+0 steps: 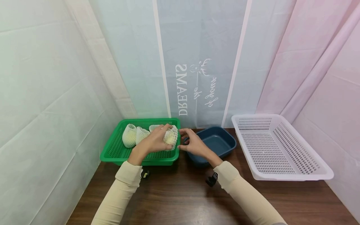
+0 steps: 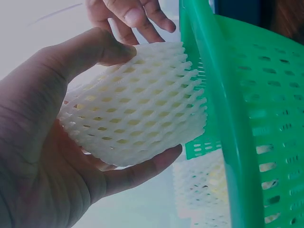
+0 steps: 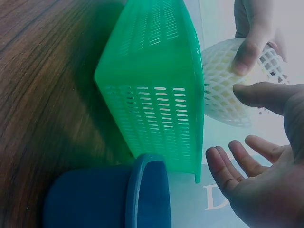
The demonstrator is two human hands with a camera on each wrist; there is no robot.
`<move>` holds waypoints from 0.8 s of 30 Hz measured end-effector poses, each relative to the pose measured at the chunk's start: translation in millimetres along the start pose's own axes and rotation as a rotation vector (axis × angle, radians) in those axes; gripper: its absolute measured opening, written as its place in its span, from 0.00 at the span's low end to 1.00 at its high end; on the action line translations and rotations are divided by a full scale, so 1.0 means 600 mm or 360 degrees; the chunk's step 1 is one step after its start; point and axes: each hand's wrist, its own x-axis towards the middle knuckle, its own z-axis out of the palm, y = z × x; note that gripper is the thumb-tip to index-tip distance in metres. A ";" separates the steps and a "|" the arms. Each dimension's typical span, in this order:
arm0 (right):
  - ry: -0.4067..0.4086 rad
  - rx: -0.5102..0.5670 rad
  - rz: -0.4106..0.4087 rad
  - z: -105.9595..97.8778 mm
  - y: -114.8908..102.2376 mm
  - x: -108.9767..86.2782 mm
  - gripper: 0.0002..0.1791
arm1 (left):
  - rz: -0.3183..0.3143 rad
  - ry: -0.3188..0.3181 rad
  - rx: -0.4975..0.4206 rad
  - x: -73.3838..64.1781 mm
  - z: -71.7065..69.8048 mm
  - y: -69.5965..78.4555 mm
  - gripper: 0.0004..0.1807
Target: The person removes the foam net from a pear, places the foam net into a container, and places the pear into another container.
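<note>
From where I stood, the surface (image 1: 180, 203) was dark brown wood, its grain plain to see and a soft sheen on the near part. A white basket (image 1: 270, 153) sat at the right, its floor and sides pierced with rows of slots. Just left of it stood a dark blue basin (image 1: 215, 142) with rounded corners. A cloth backdrop (image 1: 202, 31) hung along the far side, grey in the middle, pale mint to the left and pink to the right. White lettering (image 1: 182, 90) on it read DREAMS, flipped, beside an antlered deer head (image 1: 200, 67). Whitish creased sheeting (image 1: 47, 125) covered the left side.
</note>
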 end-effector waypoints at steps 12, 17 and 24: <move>-0.0008 0.0042 -0.0015 0.001 -0.001 -0.019 0.45 | 0.0060 0.0009 0.0011 0.001 0.001 0.021 0.47; 0.0005 0.0053 -0.0007 0.003 -0.001 -0.025 0.47 | 0.0070 -0.0002 -0.0025 0.001 0.004 0.029 0.47; 0.0049 0.0041 0.0002 0.006 -0.001 -0.033 0.48 | 0.0120 0.0040 -0.0023 0.005 0.013 0.034 0.47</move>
